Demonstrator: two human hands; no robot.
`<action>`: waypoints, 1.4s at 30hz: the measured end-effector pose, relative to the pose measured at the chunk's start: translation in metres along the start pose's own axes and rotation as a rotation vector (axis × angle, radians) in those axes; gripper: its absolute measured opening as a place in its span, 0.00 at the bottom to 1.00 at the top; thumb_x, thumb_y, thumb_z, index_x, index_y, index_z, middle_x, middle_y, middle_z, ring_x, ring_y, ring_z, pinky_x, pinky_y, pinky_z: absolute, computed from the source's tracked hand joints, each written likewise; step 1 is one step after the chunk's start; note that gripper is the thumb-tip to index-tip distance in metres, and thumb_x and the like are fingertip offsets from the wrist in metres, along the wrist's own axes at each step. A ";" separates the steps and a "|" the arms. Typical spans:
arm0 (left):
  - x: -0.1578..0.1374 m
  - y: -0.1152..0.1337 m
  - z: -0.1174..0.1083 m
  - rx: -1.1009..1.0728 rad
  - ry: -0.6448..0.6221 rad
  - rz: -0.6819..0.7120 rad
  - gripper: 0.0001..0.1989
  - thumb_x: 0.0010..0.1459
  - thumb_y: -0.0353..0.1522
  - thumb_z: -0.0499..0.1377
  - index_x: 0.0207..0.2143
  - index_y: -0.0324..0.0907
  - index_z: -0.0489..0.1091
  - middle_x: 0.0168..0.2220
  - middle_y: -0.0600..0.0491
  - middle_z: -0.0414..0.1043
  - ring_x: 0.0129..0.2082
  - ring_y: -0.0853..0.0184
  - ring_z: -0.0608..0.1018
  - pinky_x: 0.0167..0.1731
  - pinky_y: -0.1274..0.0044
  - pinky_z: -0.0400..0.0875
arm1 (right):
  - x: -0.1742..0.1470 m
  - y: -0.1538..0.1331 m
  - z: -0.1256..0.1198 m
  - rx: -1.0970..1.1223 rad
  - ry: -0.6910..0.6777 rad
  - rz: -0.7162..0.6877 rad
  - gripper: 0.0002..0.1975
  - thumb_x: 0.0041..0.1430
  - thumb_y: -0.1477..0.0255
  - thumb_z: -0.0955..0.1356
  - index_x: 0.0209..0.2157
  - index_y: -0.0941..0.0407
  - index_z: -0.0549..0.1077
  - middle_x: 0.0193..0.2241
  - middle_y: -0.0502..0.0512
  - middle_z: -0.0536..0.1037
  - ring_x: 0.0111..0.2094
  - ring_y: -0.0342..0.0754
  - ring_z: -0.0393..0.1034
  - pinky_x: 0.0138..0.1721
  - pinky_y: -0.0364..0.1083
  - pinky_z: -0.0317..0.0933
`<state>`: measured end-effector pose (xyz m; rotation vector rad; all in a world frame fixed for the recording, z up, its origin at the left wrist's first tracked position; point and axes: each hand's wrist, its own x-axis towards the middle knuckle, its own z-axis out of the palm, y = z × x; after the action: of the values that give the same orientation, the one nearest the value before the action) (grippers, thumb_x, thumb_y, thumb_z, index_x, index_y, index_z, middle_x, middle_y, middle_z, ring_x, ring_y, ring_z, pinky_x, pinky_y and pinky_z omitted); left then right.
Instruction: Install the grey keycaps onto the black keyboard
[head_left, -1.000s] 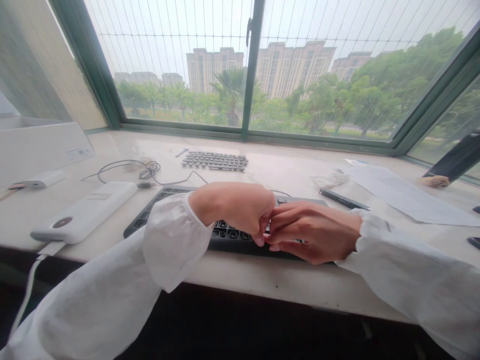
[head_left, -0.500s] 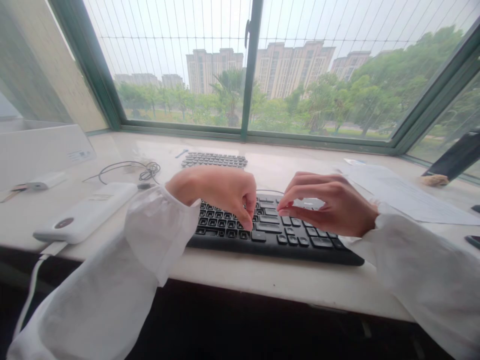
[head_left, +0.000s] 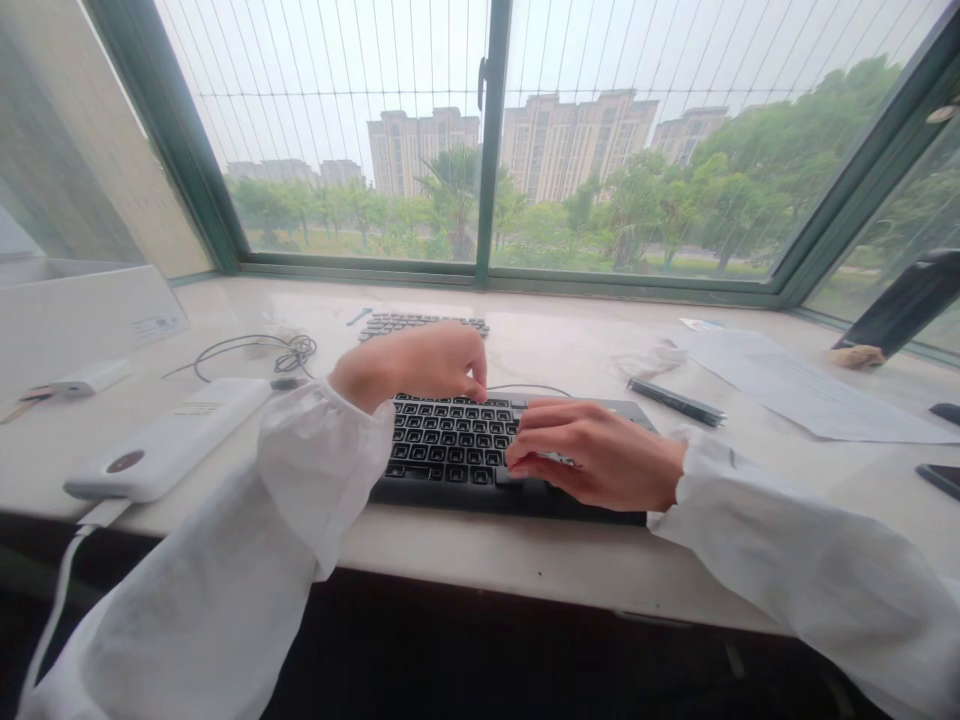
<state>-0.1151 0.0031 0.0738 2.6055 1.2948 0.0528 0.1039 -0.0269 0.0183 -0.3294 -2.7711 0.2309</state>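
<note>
A black keyboard [head_left: 442,492] lies along the desk's front edge; its left part shows bare key sockets without caps. My right hand [head_left: 592,455] is closed over the keyboard's right part, fingertips pinched at a dark keycap [head_left: 510,478] in the bottom row. The hand covers most of the keys there. Over the keyboard's top rows, my left hand [head_left: 420,362] hangs bent at the wrist, fingers curled and thumb pressed near them. Whatever it may hold is hidden. Behind it lies a set of loose keycaps [head_left: 382,325] in rows, partly covered.
At the left are a white power bank [head_left: 176,435] with a cable, a coiled black cord [head_left: 292,352] and a white box [head_left: 82,310]. A black pen [head_left: 675,400] and paper sheets [head_left: 780,385] lie at the right. A window stands behind the desk.
My right hand has moved left and down to the bottom-row keycap, uncovering the pen. My left hand has risen away from the lower rows towards the keyboard's back edge.
</note>
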 end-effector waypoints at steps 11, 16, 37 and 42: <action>0.004 -0.010 0.002 0.026 0.157 -0.112 0.12 0.51 0.34 0.58 0.35 0.41 0.79 0.35 0.49 0.79 0.32 0.68 0.75 0.31 0.78 0.63 | 0.000 0.000 0.000 0.001 0.028 -0.006 0.10 0.65 0.75 0.62 0.34 0.57 0.75 0.30 0.53 0.76 0.32 0.42 0.67 0.39 0.43 0.61; 0.006 -0.018 0.003 0.058 0.225 -0.181 0.11 0.50 0.34 0.58 0.33 0.40 0.79 0.33 0.48 0.79 0.30 0.67 0.75 0.30 0.76 0.63 | 0.000 -0.001 0.000 -0.001 0.047 0.004 0.10 0.65 0.75 0.62 0.34 0.58 0.75 0.29 0.53 0.75 0.32 0.42 0.66 0.38 0.42 0.62; 0.016 -0.041 0.009 0.128 0.277 -0.368 0.10 0.51 0.36 0.60 0.30 0.42 0.79 0.30 0.50 0.79 0.29 0.66 0.77 0.30 0.76 0.64 | -0.001 0.001 -0.001 0.030 0.006 -0.013 0.10 0.65 0.74 0.63 0.33 0.58 0.76 0.30 0.53 0.77 0.33 0.43 0.68 0.40 0.43 0.63; 0.016 -0.046 0.011 0.129 0.287 -0.379 0.09 0.51 0.36 0.60 0.30 0.43 0.79 0.29 0.51 0.79 0.29 0.65 0.77 0.30 0.75 0.65 | 0.000 0.001 -0.002 0.057 0.011 -0.028 0.10 0.64 0.74 0.64 0.33 0.58 0.76 0.29 0.53 0.78 0.32 0.43 0.69 0.40 0.43 0.63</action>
<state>-0.1400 0.0405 0.0519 2.4713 1.9307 0.2963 0.1049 -0.0258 0.0199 -0.2772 -2.7505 0.2993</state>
